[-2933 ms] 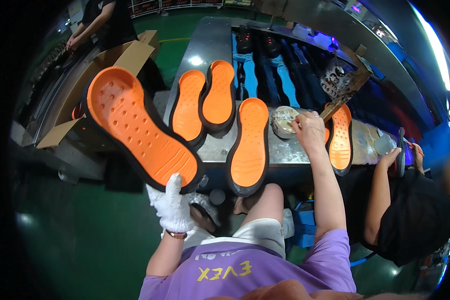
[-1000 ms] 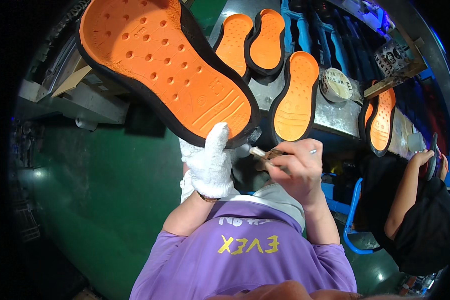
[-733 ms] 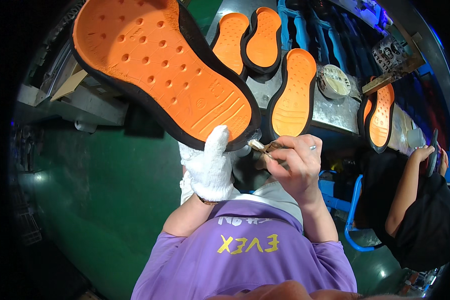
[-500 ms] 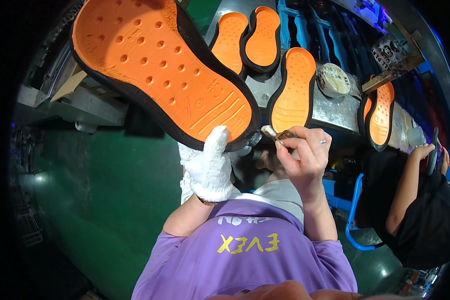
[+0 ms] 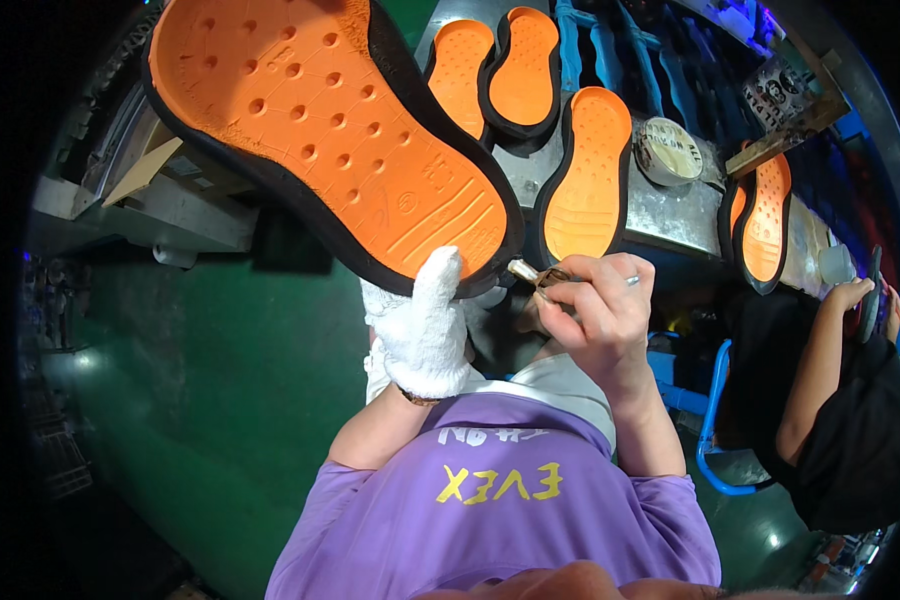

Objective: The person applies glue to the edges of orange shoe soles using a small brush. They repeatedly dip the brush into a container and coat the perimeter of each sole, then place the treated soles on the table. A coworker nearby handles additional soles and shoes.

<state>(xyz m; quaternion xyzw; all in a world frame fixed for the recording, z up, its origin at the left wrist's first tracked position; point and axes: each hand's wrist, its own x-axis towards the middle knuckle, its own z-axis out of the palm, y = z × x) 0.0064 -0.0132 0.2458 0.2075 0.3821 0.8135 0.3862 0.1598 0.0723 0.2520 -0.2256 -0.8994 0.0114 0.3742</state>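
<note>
Compared with half a second before, the small brush [image 5: 528, 271] has moved from the heel of the neighbouring sole to the rim of the large orange sole [image 5: 335, 130], which stays raised at 11 o'clock, filling the upper left. The left hand [image 5: 422, 330], in a white glove, is closed around that sole's lower end, thumb up against the orange tread. The bare right hand [image 5: 595, 310] pinches the brush handle between curled fingers; its bristle end touches the black rim at the sole's 4 o'clock corner. On the metal bench [image 5: 670, 215] at 1 o'clock stands a round open tin [image 5: 668, 151]; its contents cannot be told. Beside it lie three orange soles [image 5: 587, 175], and a fourth sole [image 5: 765, 220] lies at 2 o'clock. At 3 o'clock a co-worker's arm [image 5: 820, 360] reaches toward the bench.
</note>
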